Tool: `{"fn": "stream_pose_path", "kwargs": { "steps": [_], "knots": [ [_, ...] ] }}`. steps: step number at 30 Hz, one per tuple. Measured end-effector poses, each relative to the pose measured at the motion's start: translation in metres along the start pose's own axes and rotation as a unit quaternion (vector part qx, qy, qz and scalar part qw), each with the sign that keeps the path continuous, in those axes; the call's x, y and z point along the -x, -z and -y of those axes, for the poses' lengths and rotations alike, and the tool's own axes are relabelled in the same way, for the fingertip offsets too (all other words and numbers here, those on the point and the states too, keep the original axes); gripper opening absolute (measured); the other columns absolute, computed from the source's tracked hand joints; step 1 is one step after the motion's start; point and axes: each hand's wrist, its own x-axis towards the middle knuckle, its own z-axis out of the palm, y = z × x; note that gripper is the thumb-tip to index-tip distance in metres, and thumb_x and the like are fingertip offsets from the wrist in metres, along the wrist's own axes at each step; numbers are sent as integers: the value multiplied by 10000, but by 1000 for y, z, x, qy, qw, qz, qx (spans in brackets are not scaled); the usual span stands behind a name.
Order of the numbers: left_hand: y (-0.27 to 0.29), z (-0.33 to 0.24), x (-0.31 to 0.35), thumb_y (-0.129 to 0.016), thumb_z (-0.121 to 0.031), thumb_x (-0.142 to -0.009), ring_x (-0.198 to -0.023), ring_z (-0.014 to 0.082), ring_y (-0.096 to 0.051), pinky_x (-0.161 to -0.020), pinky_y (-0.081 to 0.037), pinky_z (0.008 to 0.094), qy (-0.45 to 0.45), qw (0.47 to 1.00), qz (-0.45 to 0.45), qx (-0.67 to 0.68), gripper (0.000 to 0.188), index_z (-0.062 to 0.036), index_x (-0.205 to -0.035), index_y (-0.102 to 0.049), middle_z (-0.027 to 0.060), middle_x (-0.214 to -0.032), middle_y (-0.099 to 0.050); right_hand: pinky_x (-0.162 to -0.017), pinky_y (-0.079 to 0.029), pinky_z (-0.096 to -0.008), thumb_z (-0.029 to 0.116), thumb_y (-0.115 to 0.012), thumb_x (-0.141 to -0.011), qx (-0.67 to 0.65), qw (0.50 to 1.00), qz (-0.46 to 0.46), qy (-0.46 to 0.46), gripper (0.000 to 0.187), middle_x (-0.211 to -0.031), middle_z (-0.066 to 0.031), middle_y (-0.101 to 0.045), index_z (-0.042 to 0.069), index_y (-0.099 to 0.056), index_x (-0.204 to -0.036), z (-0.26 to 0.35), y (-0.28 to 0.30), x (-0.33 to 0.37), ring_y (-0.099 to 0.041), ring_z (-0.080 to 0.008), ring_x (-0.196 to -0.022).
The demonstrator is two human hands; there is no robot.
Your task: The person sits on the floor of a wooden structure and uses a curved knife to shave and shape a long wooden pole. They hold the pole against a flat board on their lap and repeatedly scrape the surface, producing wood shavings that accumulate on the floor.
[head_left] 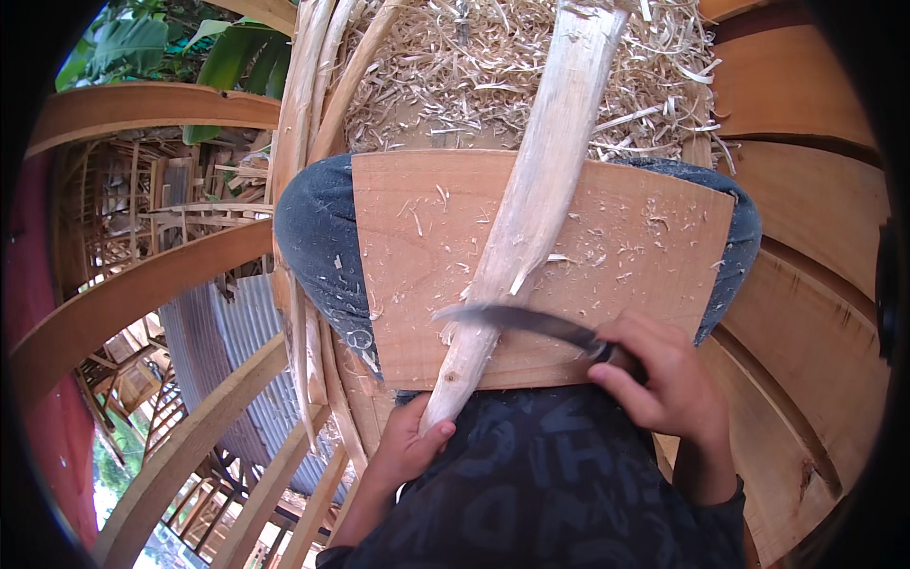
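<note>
A long, pale, peeled wooden pole (536,204) slants across a flat wooden board (417,247) that lies over my thighs. Around the pole's near end my left hand (409,444) is closed, with the thumb along its side. My right hand (659,375) grips the dark handle of a knife (531,321), whose curved blade points left and crosses over the pole just above my left hand. The blade's tip is blurred, and I cannot tell whether its edge touches the wood. A small raised splinter (519,278) stands out from the pole's right edge. Thin shavings are scattered over the board.
Curly wood shavings (436,76) heap on the floor ahead. Several long peeled sticks (308,114) lean along the left. Slatted wooden rails (152,284) fence the left side, with corrugated metal sheets (242,351) beyond. A plank wall (806,209) rises at the right.
</note>
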Motion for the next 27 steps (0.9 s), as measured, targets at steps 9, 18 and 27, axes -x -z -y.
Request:
{"fn": "stream_pose_path", "kwargs": {
  "steps": [9,18,27],
  "knots": [
    [-2,5,0,-585,-376,-835,-534,55,-468,-488,-382,209,-8,1000,2,2,435,8,-1031,-531,-10,-642,-506,-525,-418,-271,113,-624,-785,-157,984,-7,-78,220,-617,-124,-548,-8,-583,-964,-10,3,-7,-532,-192,-526],
    [2,8,-1,-584,-397,-829,-532,59,-473,-488,-385,216,-5,1000,7,-20,463,17,-1031,-539,-5,-611,-505,-481,-383,-274,89,-643,-769,-141,985,-15,-96,219,-583,-112,-536,-18,-584,-950,-11,5,-3,-505,-156,-493],
    [1,7,-4,-596,-359,-821,-533,64,-478,-497,-394,233,14,1000,18,-4,470,20,-1092,-535,-4,-626,-516,-504,-419,-252,75,-646,-776,-135,985,-111,-4,275,-664,-55,-592,-24,-542,-1010,-22,-12,6,-538,-125,-528]
  ]
}}
